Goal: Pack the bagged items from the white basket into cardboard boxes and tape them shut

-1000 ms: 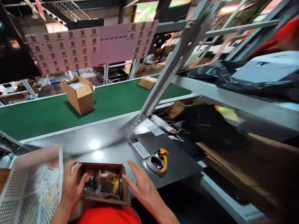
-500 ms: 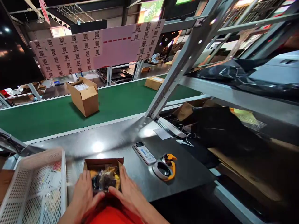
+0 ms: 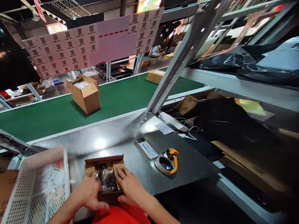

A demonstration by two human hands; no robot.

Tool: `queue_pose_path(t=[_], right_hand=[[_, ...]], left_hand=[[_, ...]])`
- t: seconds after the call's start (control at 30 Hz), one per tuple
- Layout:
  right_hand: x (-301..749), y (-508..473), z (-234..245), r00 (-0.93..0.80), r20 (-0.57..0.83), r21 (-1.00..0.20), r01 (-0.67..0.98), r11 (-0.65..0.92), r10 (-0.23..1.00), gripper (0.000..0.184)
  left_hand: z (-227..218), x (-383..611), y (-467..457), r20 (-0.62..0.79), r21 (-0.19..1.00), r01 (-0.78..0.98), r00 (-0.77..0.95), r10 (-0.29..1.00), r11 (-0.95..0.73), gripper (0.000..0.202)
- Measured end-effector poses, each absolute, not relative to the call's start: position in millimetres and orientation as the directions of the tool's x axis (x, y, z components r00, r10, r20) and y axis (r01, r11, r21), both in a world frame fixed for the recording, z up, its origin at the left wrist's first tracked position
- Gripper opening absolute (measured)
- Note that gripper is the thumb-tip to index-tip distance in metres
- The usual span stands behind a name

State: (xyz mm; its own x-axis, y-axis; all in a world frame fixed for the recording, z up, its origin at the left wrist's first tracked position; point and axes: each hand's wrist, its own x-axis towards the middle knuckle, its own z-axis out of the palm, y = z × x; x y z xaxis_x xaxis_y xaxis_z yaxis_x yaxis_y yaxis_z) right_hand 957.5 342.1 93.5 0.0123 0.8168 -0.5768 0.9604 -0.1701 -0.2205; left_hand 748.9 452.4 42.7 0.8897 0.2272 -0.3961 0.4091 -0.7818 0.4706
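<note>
Both hands now press down on the small cardboard box [image 3: 105,175] at the near edge of the steel bench [image 3: 121,140]. A second ago they only flanked its open top; the side flaps have since been folded in over the wrapped goods. The left hand [image 3: 92,194] lies flat on one flap and the right hand [image 3: 129,185] on the other, neither grip closed around anything. The white basket [image 3: 35,186] stands just left.

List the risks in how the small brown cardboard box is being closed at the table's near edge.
1. The dark plastic-wrapped contents bulge between the side flaps, so the left hand and right hand may pinch or crush them.
2. The small brown cardboard box sits near the edge of the shiny metal table; pressing could tip it toward the person.
3. The white perforated plastic basket crowds the left hand.
</note>
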Motion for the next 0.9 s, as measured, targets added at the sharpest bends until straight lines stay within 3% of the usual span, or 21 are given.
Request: queue_pose_path(t=[0.07,0.13,0.27,0.4,0.47,0.67,0.9], right_hand=[[958.1,340.6,93.8,-0.005,-0.569,-0.23,0.961,-0.153,0.822,0.097],[958.5,337.2,93.4,-0.002,-0.584,-0.237,0.957,-0.168,0.812,0.096],[958.8,330.5,86.9,0.035,-0.572,-0.252,0.943,-0.216,0.819,0.094],[959.4,328.6,79.1,0.059,-0.525,-0.305,0.918,-0.252,0.849,0.088],[958.6,329.4,77.4,0.067,-0.522,-0.312,0.912,-0.264,0.85,0.088],[956.5,332.0,70.7,0.083,-0.469,-0.305,0.919,-0.25,0.879,0.085],[959.4,331.5,72.8,0.067,-0.451,-0.296,0.929,-0.22,0.89,0.089]], left_hand=[[48.9,757.7,454.7,-0.426,0.41,0.428,0.871,0.246,-0.806,0.061],[46.4,757.8,453.3,-0.359,0.414,0.431,0.887,0.291,-0.802,0.057],[23.8,736.2,458.6,-0.147,0.614,0.31,0.948,0.281,-0.726,0.059],[8.3,721.3,479.4,-0.074,0.739,0.229,0.962,0.262,-0.633,0.07],[9.1,724.8,487.8,-0.108,0.73,0.228,0.969,0.22,-0.644,0.069],[25.5,754.2,497.8,-0.378,0.473,0.235,0.925,0.045,-0.849,0.069],[1.9,760.0,510.2,-0.48,0.698,0.331,0.875,-0.071,-0.635,0.048]])
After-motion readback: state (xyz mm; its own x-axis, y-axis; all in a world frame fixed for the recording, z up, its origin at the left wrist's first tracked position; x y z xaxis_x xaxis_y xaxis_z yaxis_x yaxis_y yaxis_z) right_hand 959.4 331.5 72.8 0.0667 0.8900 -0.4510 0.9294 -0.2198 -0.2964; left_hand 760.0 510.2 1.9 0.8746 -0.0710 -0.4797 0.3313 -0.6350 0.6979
